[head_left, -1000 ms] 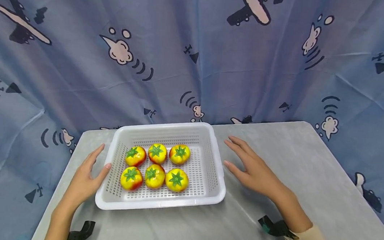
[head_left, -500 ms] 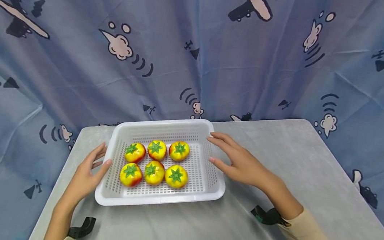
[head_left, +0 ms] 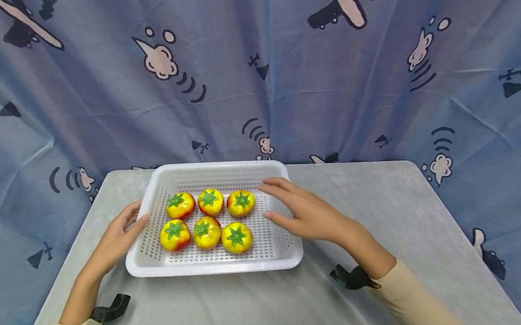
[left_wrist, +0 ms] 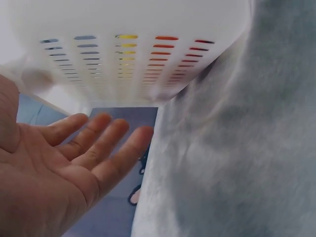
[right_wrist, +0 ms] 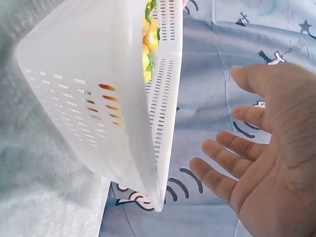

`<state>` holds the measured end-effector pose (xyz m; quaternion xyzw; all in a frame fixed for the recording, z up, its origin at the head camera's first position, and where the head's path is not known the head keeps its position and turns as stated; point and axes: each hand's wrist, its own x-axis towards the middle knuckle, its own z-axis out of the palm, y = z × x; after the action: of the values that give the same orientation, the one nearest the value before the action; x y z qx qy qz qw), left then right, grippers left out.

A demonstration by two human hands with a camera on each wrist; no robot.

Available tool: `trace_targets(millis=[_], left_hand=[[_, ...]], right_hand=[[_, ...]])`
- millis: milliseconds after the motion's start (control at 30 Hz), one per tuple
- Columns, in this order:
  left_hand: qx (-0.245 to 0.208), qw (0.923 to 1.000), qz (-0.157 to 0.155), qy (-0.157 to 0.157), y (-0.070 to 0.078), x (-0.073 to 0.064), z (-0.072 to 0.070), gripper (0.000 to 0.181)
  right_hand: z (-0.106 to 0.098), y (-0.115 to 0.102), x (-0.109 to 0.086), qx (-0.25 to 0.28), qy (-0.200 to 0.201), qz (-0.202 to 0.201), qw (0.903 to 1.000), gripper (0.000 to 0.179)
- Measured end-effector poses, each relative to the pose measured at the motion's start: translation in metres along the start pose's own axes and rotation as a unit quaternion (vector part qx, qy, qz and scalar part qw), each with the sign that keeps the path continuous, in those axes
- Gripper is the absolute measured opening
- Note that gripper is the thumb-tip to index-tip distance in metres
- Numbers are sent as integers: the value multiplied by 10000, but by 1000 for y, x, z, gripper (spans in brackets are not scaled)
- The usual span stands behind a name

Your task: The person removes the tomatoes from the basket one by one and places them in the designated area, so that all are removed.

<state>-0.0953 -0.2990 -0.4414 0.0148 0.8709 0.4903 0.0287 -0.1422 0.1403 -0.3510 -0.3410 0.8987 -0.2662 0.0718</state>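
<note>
A white plastic basket (head_left: pixel 212 270) with slotted walls sits on the grey-covered table. Inside, several yellow-and-red round fruits (head_left: pixel 237 238) with green star-shaped tops lie in two rows, toward the left and middle. My left hand (head_left: pixel 117 236) is at the basket's left rim, thumb near the top edge. In the left wrist view its fingers (left_wrist: pixel 123 153) are extended beside the slotted wall. My right hand (head_left: pixel 304 211) hovers over the basket's right side, fingers spread and pointing at the fruits. The right wrist view shows those fingers (right_wrist: pixel 222 158) loosely spread above the rim, holding nothing.
Behind the table hangs a blue curtain (head_left: pixel 229 82) printed with planes and clouds. The grey tablecloth (head_left: pixel 400 204) extends right of the basket and in front of it. Dark straps with camera mounts (head_left: pixel 111 309) are on both wrists.
My right hand has moved left, from beside the basket to over its right part. The left hand has shifted slightly closer against the left rim. The fruits keep their arrangement.
</note>
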Motion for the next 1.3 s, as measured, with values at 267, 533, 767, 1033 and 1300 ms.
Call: trace_targets(millis=[267, 533, 767, 1033, 1300], left_hand=[[-850, 9961, -220, -59, -3, 2, 5, 61], [-1253, 9918, -218, -134, -6, 1, 13, 59], [-1417, 9894, -254, -182, -7, 1, 13, 57], [-1559, 9862, -413, -380, -11, 1, 14, 61], [-1677, 9837, -331, -564, -13, 2, 10, 63]], right_hand=[[1, -9, 15, -175, -583, -187, 9980, 62], [6, -19, 25, -283, -1115, -226, 9931, 61], [8, -24, 39, -333, -1370, -455, 9890, 59], [8, -32, 52, -372, -1765, -504, 9823, 56], [14, -39, 66, -506, -2109, -489, 9750, 54]])
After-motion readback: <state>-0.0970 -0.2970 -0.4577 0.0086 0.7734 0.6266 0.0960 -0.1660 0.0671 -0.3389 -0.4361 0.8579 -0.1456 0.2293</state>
